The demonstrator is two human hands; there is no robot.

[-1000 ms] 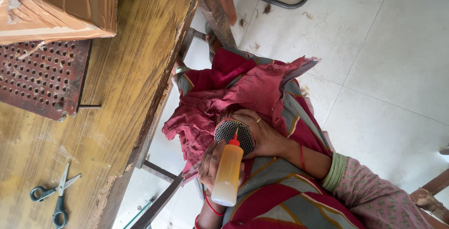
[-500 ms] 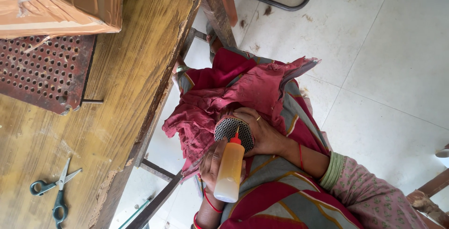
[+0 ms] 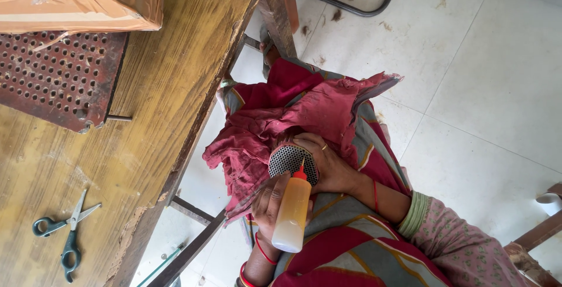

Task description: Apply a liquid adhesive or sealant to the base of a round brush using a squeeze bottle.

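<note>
Bottle: a yellowish squeeze bottle with a red nozzle sat low in the centre of the frame, tip against the mesh disc.
Left hand: the left hand was wrapped tight around the bottle.
Right hand: the right hand was clamped on the disc, over the red cloth.
Table: the wooden table filled the left side.
Scissors: green-handled scissors lay lower left.
Upper left: a perforated rusty plate lay under a taped box.
</note>
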